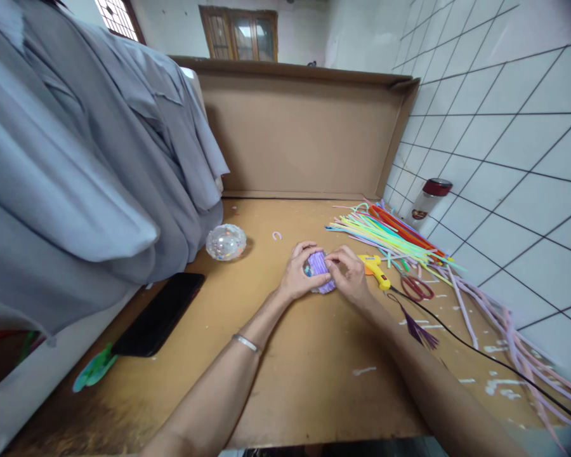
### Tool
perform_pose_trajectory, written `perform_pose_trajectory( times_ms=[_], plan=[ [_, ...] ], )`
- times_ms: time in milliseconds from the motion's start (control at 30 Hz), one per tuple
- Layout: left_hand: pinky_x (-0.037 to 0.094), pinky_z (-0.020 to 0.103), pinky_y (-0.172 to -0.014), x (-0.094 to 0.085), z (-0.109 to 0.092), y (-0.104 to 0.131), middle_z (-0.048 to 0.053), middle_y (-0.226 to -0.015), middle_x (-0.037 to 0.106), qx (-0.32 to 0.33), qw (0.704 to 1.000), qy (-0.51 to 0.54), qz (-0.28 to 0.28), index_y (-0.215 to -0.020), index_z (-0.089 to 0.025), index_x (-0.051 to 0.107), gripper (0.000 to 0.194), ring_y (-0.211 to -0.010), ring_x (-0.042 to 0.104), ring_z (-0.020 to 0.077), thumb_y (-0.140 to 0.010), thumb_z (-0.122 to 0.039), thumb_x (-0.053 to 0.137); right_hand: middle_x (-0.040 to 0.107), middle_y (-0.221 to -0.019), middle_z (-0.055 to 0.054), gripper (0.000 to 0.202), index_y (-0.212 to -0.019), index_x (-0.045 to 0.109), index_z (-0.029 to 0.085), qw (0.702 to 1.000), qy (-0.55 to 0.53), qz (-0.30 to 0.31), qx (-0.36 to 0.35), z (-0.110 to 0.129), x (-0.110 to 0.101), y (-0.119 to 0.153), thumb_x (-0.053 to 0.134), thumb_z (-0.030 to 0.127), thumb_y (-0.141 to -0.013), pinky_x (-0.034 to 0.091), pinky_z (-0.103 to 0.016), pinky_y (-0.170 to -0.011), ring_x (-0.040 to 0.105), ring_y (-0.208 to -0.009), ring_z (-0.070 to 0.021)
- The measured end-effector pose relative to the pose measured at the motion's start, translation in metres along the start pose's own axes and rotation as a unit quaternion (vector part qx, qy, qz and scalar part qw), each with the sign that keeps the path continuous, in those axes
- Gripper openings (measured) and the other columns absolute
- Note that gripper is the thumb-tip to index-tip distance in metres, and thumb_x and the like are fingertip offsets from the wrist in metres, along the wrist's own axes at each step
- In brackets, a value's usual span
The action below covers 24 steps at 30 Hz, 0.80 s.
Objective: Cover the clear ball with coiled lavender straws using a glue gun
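Trouble may be coming if the right hand [351, 275], pinching at the small purple ribbed piece [318, 264] that the left hand [297, 273] is clasping, is slipping into the yellow plastic glue gun [379, 273].

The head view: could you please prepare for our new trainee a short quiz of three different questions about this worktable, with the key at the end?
1. True or false: the red-handled scissors are in the right hand.

2. Which of these lies nearest to the yellow glue gun?
A) the red-handled scissors
B) the clear bowl
C) the lidded jar

3. Fill in the colour: the ribbed piece held in the left hand is mostly ____.

Key:
1. False; they lie on the table.
2. A
3. purple
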State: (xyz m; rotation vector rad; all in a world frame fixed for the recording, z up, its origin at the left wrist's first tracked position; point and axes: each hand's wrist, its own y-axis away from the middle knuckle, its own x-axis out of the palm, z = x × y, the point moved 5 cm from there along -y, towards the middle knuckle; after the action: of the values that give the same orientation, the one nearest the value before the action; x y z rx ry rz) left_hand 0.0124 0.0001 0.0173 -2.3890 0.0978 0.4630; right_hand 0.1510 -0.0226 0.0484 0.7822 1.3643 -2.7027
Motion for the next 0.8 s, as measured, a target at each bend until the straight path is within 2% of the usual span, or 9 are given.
perform_pose_trajectory(
  times_ms=[133,300,633,800],
  plan=[
    [0.04,0.045,-0.102,-0.001,-0.006,0.0,0.011,-0.118,0.055,0.011,1.0,0.001,0.0,-0.112,-0.018,0.059,0.054,-0.115,0.052,0.0264,-0.063,-0.033,0.077,0.055,-0.08,-0.003,0.011,-0.082,0.06,0.021,1.0,0.0,-0.001,-0.001,-0.001,0.0,0.0,0.05,0.022,-0.087,0.044,-0.032,-0.07,0.054,-0.077,-0.0171],
    [0.043,0.043,-0.099,0.0,-0.007,0.003,0.011,-0.119,0.058,0.004,1.0,0.02,-0.018,-0.121,-0.02,0.052,0.064,-0.112,0.055,0.0255,-0.064,-0.033,0.076,0.057,-0.082,-0.004,0.011,-0.084,0.061,0.021,1.0,-0.006,-0.004,-0.004,-0.002,0.001,0.001,0.05,0.021,-0.087,0.045,-0.033,-0.072,0.055,-0.08,-0.018],
    [0.045,0.041,-0.096,0.001,-0.009,0.004,0.009,-0.115,0.061,0.002,1.0,0.01,-0.01,-0.115,-0.02,0.054,0.053,-0.107,0.058,0.0242,-0.067,-0.032,0.073,0.056,-0.08,-0.004,0.01,-0.083,0.06,0.021,1.0,0.0,-0.005,0.002,-0.003,0.001,0.001,0.051,0.021,-0.087,0.045,-0.032,-0.071,0.055,-0.078,-0.017],
    [0.043,0.043,-0.097,0.006,-0.013,0.006,0.009,-0.117,0.058,0.025,0.999,-0.034,0.004,-0.118,-0.022,0.05,0.066,-0.109,0.055,0.0267,-0.059,-0.033,0.077,0.055,-0.08,-0.003,0.009,-0.082,0.059,0.021,1.0,0.004,-0.006,0.008,-0.001,0.0,0.001,0.051,0.02,-0.086,0.044,-0.032,-0.069,0.054,-0.076,-0.0166]
  ],
)
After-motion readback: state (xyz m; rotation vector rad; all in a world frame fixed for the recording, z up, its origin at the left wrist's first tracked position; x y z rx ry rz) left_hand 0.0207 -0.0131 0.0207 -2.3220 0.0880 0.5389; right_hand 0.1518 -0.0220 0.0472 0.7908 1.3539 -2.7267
